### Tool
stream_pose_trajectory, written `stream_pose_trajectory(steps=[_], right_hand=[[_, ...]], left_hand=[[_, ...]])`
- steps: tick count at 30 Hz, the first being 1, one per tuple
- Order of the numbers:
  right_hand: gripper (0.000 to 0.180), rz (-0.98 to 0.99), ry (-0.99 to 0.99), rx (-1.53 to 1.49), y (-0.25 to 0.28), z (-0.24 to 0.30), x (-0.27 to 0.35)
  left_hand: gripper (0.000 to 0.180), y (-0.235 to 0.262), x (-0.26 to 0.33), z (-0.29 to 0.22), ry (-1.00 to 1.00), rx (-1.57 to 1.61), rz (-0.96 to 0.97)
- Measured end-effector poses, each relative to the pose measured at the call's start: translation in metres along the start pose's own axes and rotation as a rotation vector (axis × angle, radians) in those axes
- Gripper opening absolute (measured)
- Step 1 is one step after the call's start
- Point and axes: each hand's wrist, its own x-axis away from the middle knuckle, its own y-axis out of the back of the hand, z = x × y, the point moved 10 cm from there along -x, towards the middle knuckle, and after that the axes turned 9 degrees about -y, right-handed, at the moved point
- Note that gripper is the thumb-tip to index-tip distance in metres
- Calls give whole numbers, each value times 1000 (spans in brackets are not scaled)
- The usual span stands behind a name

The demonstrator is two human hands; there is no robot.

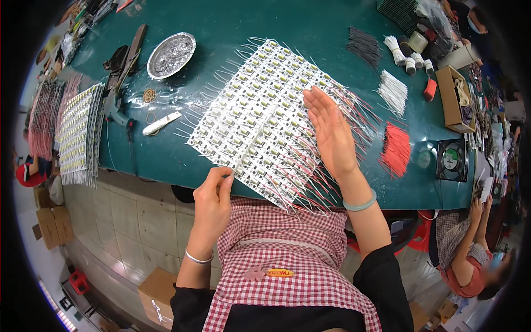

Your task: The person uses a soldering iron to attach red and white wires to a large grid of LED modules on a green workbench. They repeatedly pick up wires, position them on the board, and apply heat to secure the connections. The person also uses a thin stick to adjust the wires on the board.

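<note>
A large sheet of small white circuit boards [249, 94] with yellowish-green parts lies aslant on the table in front of me. Thin white wires stick out along its left side, and red and white wires [310, 171] spread from its right side. At the sheet's near left edge, my left hand [213, 191] is closed in a pinch. A pale, blurred line runs from those fingertips across the boards; what exactly the fingers hold is unclear. My right hand [332, 133] is open, fingers stretched out, over the sheet's right part beside the wires.
Left on the green table [232, 19] are a metal bowl [171, 55], a soldering iron [119, 116], a white-handled tool [162, 123] and stacked board sheets [81, 133]. To the right lie black wires [363, 47], white wires [392, 91], red wires [395, 148] and a small fan [452, 159].
</note>
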Motion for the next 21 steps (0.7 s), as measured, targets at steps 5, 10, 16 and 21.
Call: stream_pose_trajectory(steps=[5,10,16,21], right_hand=[[61,5,-7,-5,-3,-3,0],[60,9,-39,-64,1,-5,-2],[60,22,-59,-65,1,-6,-2],[61,34,-60,-38,1,-6,-3]], left_hand=[[11,-2,-4,1,-88,-11,-51],[15,-4,3,16,21,167,-15],[18,-6,3,21,37,233,13],[22,-6,4,-2,-135,29,-35]])
